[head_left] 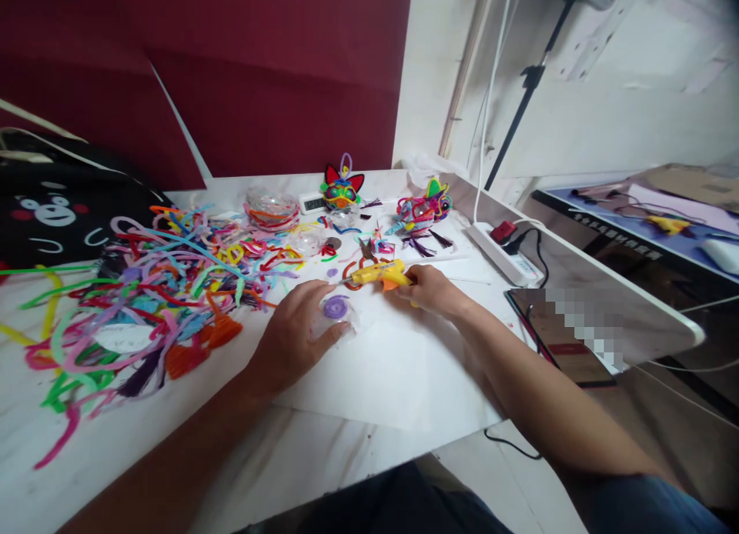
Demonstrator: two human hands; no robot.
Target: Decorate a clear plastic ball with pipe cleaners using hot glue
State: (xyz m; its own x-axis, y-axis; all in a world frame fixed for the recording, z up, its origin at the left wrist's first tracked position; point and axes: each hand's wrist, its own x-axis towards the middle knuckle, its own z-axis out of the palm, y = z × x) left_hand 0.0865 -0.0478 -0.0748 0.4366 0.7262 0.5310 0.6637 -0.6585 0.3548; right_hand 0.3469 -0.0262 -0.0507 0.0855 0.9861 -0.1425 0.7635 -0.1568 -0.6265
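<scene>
My right hand (pixel 432 289) is closed around the grip of a yellow hot glue gun (pixel 375 274). Its nozzle points left and sits just above the fingers of my left hand (pixel 303 322). Between the thumb and fingers of that left hand is a clear, rounded plastic piece (pixel 348 326), with a purple fuzzy spiral (pixel 336 307) on top. Beneath both lies a white sheet (pixel 369 388). Scissors with orange-red handles (pixel 352 269) lie open just behind the glue gun, which partly covers them.
A heap of coloured pipe cleaners (pixel 190 265) spreads over the left. Two colourful finished figures (pixel 342 189) stand at the back, near a small digital clock (pixel 313 204). To the right are a power strip (pixel 501 253) and a dark tablet-like device (pixel 569 349) by the table's edge.
</scene>
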